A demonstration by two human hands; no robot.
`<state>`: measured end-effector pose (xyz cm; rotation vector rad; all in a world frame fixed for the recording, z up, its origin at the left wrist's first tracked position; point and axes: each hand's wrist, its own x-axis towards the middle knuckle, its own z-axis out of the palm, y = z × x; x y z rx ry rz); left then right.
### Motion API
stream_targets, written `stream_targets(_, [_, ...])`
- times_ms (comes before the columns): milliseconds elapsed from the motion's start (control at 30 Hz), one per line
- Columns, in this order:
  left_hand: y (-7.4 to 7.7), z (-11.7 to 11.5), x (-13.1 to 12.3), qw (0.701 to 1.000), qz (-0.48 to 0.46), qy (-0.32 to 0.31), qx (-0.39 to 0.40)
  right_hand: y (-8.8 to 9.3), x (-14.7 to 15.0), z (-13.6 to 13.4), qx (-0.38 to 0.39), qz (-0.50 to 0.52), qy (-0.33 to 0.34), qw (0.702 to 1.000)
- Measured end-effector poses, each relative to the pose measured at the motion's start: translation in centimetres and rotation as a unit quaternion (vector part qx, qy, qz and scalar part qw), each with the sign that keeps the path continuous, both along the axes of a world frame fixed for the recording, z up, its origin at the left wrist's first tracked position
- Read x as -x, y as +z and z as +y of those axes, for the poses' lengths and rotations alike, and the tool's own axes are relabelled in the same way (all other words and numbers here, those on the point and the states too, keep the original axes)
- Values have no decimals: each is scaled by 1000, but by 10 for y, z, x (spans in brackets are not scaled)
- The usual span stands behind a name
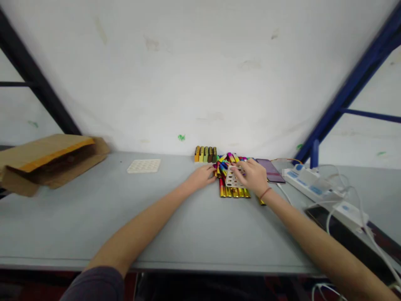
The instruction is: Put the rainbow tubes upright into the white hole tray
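A loose pile of shiny metallic tubes (234, 192), coloured gold, red, blue and purple, lies on the grey table near the wall. My right hand (253, 177) is closed on a white perforated tray (231, 179), holding it tilted over the pile; its fingertips are partly hidden. At the pile's left edge is my left hand (200, 176), its fingers reaching forward and its thumb apart from them. Its fingertips touch or nearly touch the tubes. Just behind it stands a block of upright tubes (205, 154) in orange, yellow, green and brown, with dark tops.
A second white perforated tray (144, 166) lies flat left of centre. An opened brown cardboard package (53, 161) rests at far left. To the right are a dark tablet-like device (271, 170), a white power strip (316, 190) with cables, and a black flat object (347, 240).
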<state>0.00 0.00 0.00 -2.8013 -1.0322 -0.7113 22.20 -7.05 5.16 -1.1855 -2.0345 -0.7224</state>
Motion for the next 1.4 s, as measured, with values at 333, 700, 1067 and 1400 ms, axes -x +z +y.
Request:
stream_targets(333, [-3, 2, 1, 1000, -10, -5, 5, 17, 0, 17, 99, 26, -11, 995])
stream_targets(700, [0, 0, 2, 1000, 12, 4, 17, 29, -7, 28, 206, 169, 49, 963])
stream_targets(1067, [2, -1, 3, 1000, 0, 0, 10, 23, -18, 17, 277, 445, 77, 848])
stream_targets(1400, [7, -6, 7, 996, -46, 20, 80, 8, -17, -2, 266, 510, 88, 813])
